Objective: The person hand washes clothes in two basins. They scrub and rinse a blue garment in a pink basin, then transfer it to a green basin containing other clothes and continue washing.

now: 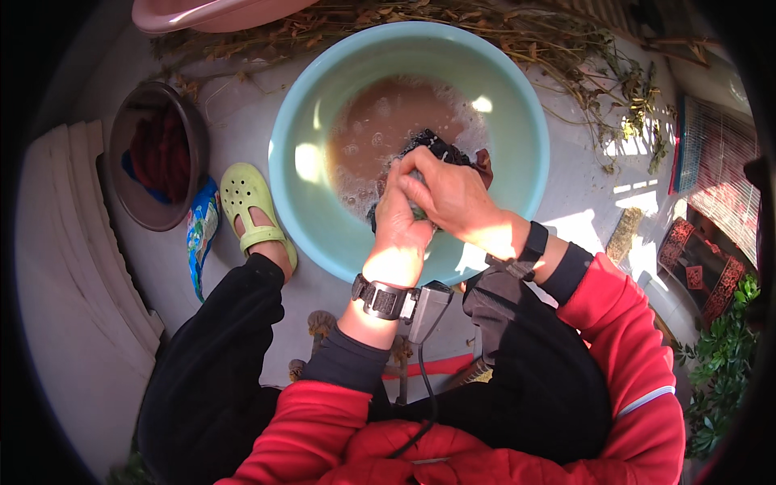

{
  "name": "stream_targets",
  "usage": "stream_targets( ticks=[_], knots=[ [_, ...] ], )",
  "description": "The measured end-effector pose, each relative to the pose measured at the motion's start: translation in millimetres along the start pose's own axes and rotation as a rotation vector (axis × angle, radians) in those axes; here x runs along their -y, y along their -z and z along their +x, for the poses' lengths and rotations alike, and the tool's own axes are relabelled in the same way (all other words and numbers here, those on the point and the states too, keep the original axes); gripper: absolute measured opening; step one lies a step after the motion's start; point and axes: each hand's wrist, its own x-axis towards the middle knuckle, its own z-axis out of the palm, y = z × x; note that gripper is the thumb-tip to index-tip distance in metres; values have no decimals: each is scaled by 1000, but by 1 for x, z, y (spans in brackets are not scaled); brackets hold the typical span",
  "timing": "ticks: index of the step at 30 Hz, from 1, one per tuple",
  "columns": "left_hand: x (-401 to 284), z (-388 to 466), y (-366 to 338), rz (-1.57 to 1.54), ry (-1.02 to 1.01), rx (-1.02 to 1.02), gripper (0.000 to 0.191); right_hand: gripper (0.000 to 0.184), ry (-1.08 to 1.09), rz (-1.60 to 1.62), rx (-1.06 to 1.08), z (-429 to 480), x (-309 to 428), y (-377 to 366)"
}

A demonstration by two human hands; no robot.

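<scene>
A large light-blue plastic basin (515, 115) stands on the floor before me, partly filled with cloudy brown water (388, 109) and soap bubbles. Both hands are together over its near half. My left hand (400, 212) and my right hand (454, 191) grip a wet, dark cloth (433, 142) between them, their fingers bunched close. A greyish part of the cloth shows between the palms, and other dark folds hang into the water around the hands. A dark red piece of cloth (484, 167) sticks out to the right. The fingertips are partly hidden.
At left, a tilted brown basin (197, 136) holds dark red and blue cloth (159, 154). A blue printed plastic bag (204, 224) lies beside my green clog (245, 188). Dried plant stalks (582, 66) and a pink basin (224, 15) lie beyond. A cable hangs from my left wrist device (429, 312).
</scene>
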Motion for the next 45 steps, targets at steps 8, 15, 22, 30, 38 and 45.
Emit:
stream_targets(
  ticks=[8, 15, 22, 30, 38, 45],
  knots=[
    [4, -8, 7, 59, -233, 176, 38, 17, -55, -86, -111, 6, -2, 0],
    [-2, 2, -1, -67, 80, -141, 41, 22, -65, -140, -2, 3, -8, -5],
    [-5, 4, 9, -109, -32, 20, 25, 16, -2, 22, 146, -7, -1, -9],
    [-17, 21, 10, -132, -16, 65, 27, 22, -173, 468, -45, 14, -57, 14],
    [-5, 12, 12, -85, 13, 74, 36, 17, 112, 33, 100, -2, -10, -4],
    [-1, 13, 8, -179, -21, -11, 51, 16, 95, -10, 22, -2, -5, -11]
  ],
)
